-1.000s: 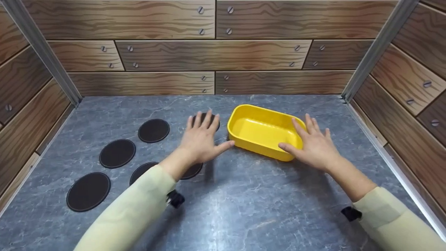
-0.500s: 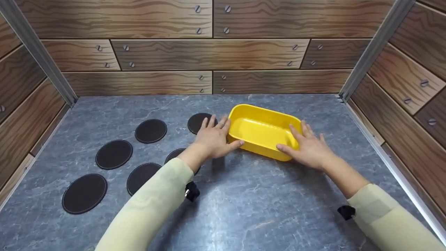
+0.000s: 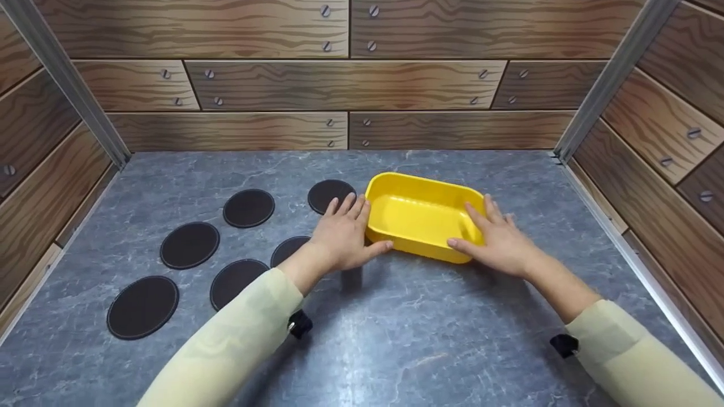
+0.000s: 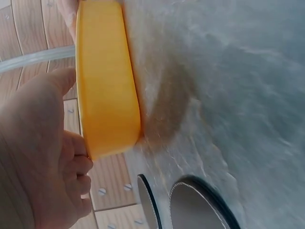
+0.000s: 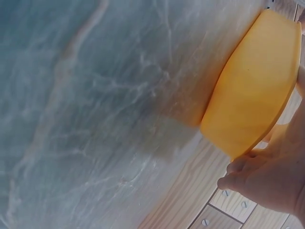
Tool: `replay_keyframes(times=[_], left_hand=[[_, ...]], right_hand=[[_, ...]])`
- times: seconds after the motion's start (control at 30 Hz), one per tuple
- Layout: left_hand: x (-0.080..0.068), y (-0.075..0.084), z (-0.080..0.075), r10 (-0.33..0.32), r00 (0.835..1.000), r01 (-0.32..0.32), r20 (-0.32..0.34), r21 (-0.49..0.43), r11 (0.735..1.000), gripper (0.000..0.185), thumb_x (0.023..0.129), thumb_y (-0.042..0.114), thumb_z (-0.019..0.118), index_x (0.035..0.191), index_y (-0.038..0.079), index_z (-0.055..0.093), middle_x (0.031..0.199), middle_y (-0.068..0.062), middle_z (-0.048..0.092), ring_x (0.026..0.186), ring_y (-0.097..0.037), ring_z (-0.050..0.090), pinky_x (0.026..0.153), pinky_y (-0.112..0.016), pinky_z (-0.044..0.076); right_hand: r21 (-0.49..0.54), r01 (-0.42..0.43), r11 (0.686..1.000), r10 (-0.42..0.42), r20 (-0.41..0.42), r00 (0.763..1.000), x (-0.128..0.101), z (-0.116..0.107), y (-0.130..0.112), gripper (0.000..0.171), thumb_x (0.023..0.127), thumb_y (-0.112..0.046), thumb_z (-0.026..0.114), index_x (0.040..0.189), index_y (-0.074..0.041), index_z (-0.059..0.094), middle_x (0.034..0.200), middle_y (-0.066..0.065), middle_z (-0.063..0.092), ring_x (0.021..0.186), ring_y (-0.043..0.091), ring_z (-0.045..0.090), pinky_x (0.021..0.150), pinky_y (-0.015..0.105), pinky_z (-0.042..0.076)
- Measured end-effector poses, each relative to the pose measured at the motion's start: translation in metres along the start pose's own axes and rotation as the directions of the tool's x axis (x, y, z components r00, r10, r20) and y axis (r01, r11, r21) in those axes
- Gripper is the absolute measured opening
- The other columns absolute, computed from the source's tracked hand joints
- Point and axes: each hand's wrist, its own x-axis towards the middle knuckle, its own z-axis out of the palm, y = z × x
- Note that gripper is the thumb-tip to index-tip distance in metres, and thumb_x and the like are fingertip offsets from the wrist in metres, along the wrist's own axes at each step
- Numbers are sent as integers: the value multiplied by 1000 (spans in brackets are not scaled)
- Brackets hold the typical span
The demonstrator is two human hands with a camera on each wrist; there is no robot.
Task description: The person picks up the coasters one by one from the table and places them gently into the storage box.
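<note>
A yellow rectangular plastic bin (image 3: 424, 249) with rounded corners sits askew on the grey marbled table in the head view. My left hand (image 3: 339, 234) lies at its left end, fingers spread and mostly straight, thumb reaching along the near side. At the opposite end my right hand (image 3: 503, 243) touches the rim, its thumb over the near right corner and its index finger reaching over the inside. In the left wrist view, the left fingertips meet the end of the bin (image 4: 107, 86). The right wrist view shows fingertips right at the rim of the bin (image 5: 252, 86).
Several black round coasters with stitched edges lie left of the bin, one coaster (image 3: 328, 192) right beside the left fingertips and another coaster (image 3: 143, 308) nearest the front left. Wood-patterned panels (image 3: 339, 85) and metal corner posts (image 3: 616, 79) enclose the table.
My left hand has moved right from over the coasters to the bin's left end. My right hand has come in against the other end. The bin has shifted slightly left.
</note>
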Motion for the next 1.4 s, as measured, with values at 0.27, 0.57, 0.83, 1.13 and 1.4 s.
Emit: replay_keyframes(times=[0.27, 0.57, 0.83, 1.13, 1.4], left_hand=[[-33, 1, 2, 14, 1000, -14, -5, 19, 1000, 104, 101, 77, 39, 166, -2, 25, 173, -21, 20, 161, -36, 15, 130, -53, 7], [-66, 2, 8, 33, 999, -31, -43, 29, 999, 102, 102, 75, 41, 164, -5, 28, 171, -25, 23, 159, -39, 20, 129, -53, 10], [-89, 8, 13, 49, 995, -48, -89, 14, 999, 101, 102, 73, 44, 162, -8, 32, 168, -28, 28, 158, -42, 25, 129, -54, 15], [-108, 15, 16, 56, 992, -51, -116, 46, 998, 101, 102, 73, 43, 160, -10, 36, 165, -30, 33, 155, -44, 30, 128, -55, 18], [-118, 21, 15, 41, 993, -35, -110, 57, 998, 100, 102, 73, 45, 159, -10, 38, 164, -31, 35, 155, -44, 31, 128, -55, 19]], right_hand=[[-10, 36, 999, -36, 3, 999, -11, 5, -9, 106, 96, -81, 49, 172, -15, 13, 173, 25, -13, 150, 67, 7, 114, 82, 12], [-21, 99, 995, -99, 15, 995, -22, 11, -18, 103, 97, -79, 51, 172, -18, 13, 173, 26, -8, 147, 70, 12, 110, 83, 19], [-24, 150, 988, -150, 5, 989, -31, 15, -22, 103, 97, -77, 52, 172, -16, 18, 174, 26, -5, 151, 64, 12, 117, 77, 16], [-39, 191, 981, -191, 3, 982, -39, 21, -23, 103, 96, -78, 54, 171, -16, 20, 174, 24, -6, 152, 62, 16, 119, 74, 17], [-27, 226, 974, -226, -18, 974, -46, 23, -25, 99, 98, -73, 57, 171, -15, 23, 175, 24, -3, 151, 61, 18, 118, 75, 19]])
